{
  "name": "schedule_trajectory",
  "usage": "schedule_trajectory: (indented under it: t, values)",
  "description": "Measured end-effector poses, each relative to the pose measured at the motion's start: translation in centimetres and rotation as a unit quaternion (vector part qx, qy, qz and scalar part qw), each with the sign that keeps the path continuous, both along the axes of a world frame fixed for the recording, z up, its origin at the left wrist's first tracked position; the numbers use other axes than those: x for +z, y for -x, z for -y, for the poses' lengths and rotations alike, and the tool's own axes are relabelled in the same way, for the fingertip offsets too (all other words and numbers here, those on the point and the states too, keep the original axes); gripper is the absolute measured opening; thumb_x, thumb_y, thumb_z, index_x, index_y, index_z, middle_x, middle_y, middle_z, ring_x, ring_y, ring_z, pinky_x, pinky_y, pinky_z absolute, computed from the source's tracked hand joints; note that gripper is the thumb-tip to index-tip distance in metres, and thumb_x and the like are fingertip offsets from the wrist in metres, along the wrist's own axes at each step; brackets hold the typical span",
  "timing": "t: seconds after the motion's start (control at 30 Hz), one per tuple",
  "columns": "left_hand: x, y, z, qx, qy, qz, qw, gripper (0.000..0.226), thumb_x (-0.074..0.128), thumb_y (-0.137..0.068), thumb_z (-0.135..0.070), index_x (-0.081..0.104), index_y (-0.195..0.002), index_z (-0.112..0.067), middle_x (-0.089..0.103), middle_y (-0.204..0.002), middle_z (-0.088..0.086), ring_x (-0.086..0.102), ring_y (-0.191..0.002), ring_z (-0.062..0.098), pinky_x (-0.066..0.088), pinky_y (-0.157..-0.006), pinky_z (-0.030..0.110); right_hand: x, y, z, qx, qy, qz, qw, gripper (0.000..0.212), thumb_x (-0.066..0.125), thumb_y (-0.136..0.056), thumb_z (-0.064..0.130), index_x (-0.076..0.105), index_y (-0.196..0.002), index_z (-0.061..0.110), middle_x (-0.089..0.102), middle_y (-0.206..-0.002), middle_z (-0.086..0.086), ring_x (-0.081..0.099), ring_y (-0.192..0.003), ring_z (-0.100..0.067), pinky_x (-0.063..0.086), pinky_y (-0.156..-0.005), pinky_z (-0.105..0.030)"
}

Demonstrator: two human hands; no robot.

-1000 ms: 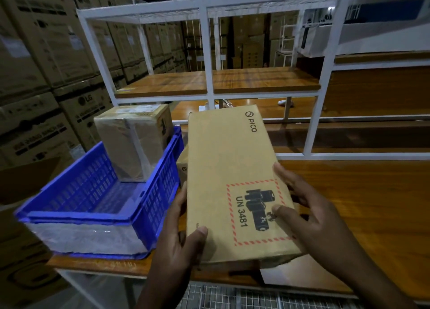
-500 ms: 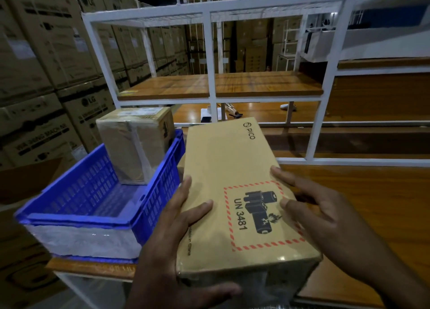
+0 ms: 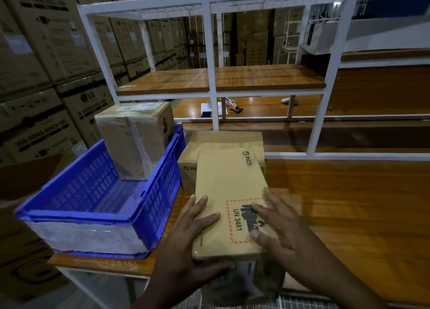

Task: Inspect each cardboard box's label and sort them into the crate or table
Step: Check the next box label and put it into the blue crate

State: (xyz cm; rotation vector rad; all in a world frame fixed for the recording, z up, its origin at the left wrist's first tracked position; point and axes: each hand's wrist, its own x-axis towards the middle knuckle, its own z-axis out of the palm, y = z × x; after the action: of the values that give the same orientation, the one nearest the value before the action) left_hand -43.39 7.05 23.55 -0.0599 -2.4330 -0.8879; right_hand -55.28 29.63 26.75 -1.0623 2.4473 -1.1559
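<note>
Left hand [image 3: 186,243] grips box [image 3: 225,192]; right hand [image 3: 279,229] rests flat.

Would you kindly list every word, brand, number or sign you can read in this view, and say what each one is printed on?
"PICO": top face of the held box, far corner.
"UN 3481": same face, inside a red dashed frame, beside a battery pictogram partly covered by the right hand.
"PIC", rest hidden: side of the second box behind it.
"LG": stacked cartons at left; their longer print is unreadable.
White label on the box in the crate: too small.
</note>
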Motion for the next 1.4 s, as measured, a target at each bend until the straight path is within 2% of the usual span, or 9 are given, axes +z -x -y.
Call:
schedule_trajectory:
  t: [0.2,0.4,0.57,0.7,0.83,0.93,1.1,1.27,1.4]
  values:
    - [-0.6,0.6,0.5,-0.021,0.032,-0.008,0.999,0.085,0.082,-0.068,-0.067,0.053,-0.142,-0.036,0.033,-0.160,-0.017,0.023,-0.152,0.013,0.032,-0.114,0.045,-1.1,0.4,0.3,0.042,-0.122,-0.114,0.985,0.106,0.050,-0.056,0.094,-0.001,-0.142,0.059,-0.021,-0.150,0.040,-0.023,-0.143,0.002,0.008,-0.119,-0.032]
    - [-1.1,0.9,0.9,-0.029,0.027,-0.025,0.999,0.081,0.083,-0.070,-0.063,0.057,-0.139,-0.028,0.046,-0.152,-0.016,0.027,-0.151,0.016,0.025,-0.120,0.023,-1.3,0.1,0.5,0.027,-0.130,-0.138,0.982,0.104,0.052,-0.060,0.090,0.004,-0.146,0.054,-0.014,-0.154,0.035,-0.018,-0.146,-0.003,0.013,-0.120,-0.030]
    - [-1.4,1.0,1.1,-0.032,0.011,-0.036,0.999,0.079,0.085,-0.071,-0.058,0.060,-0.137,-0.023,0.049,-0.151,-0.012,0.030,-0.150,0.020,0.030,-0.119,0.027,-1.1,-1.0,0.9,0.004,-0.110,-0.142,0.984,0.094,0.052,-0.068,0.082,0.014,-0.147,0.050,-0.004,-0.150,0.040,-0.020,-0.143,0.005,0.018,-0.116,-0.027]
    - [-2.5,0.3,0.4,-0.001,-0.018,-0.037,0.999,0.099,0.085,-0.072,-0.054,0.039,-0.152,-0.018,0.034,-0.161,-0.007,0.026,-0.151,0.016,0.027,-0.120,0.029,-3.0,-1.8,0.2,-0.041,0.008,-0.111,0.993,0.100,0.061,-0.063,0.083,0.021,-0.148,0.049,0.011,-0.155,0.035,0.006,-0.145,0.007,0.023,-0.113,-0.021]
    - [-6.9,-1.4,-0.3,0.033,-0.184,0.053,0.981,0.111,0.091,-0.066,-0.051,0.028,-0.155,-0.033,0.044,-0.155,-0.006,0.046,-0.140,0.015,0.047,-0.105,0.030,-6.8,-2.1,-1.6,-0.100,0.121,0.117,0.981,0.128,0.093,-0.048,0.055,0.014,-0.149,0.052,0.037,-0.141,0.040,0.043,-0.124,0.016,0.042,-0.101,-0.019]
    - [-9.0,-2.7,-1.4,0.045,-0.221,0.094,0.970,0.079,0.087,-0.068,-0.053,0.049,-0.136,-0.038,0.070,-0.121,-0.006,0.069,-0.106,0.008,0.056,-0.080,0.021,-9.7,-2.9,-1.6,-0.077,0.058,0.121,0.988,0.094,0.092,-0.058,0.044,0.032,-0.128,0.060,0.049,-0.122,0.038,0.052,-0.113,0.011,0.046,-0.090,-0.012]
    - [-7.8,-3.2,-2.4,0.066,-0.265,0.087,0.958,0.072,0.081,-0.069,-0.064,0.056,-0.127,-0.029,0.071,-0.115,-0.017,0.070,-0.102,0.008,0.059,-0.082,0.030,-9.1,-3.5,-1.3,-0.078,0.048,0.044,0.995,0.063,0.082,-0.072,0.041,0.040,-0.114,0.060,0.051,-0.115,0.039,0.048,-0.110,0.018,0.040,-0.077,-0.004]
    - [-3.5,-3.3,-3.1,0.079,-0.304,0.037,0.949,0.071,0.080,-0.067,-0.057,0.052,-0.126,-0.030,0.070,-0.117,-0.017,0.070,-0.103,0.006,0.058,-0.080,0.024,-5.4,-3.6,-1.8,-0.079,0.094,0.007,0.992,0.071,0.060,-0.068,0.080,0.035,-0.131,0.061,0.051,-0.126,0.032,0.049,-0.115,0.007,0.048,-0.095,-0.034]
    - [0.1,-3.3,-3.7,0.054,-0.337,-0.018,0.940,0.071,0.077,-0.073,-0.048,0.045,-0.130,-0.020,0.067,-0.126,-0.006,0.067,-0.114,0.015,0.057,-0.092,0.035,-0.9,-3.3,-1.6,-0.073,0.196,-0.013,0.978,0.062,0.055,-0.079,0.071,0.039,-0.137,0.054,0.058,-0.124,0.023,0.058,-0.113,-0.005,0.057,-0.082,-0.046]
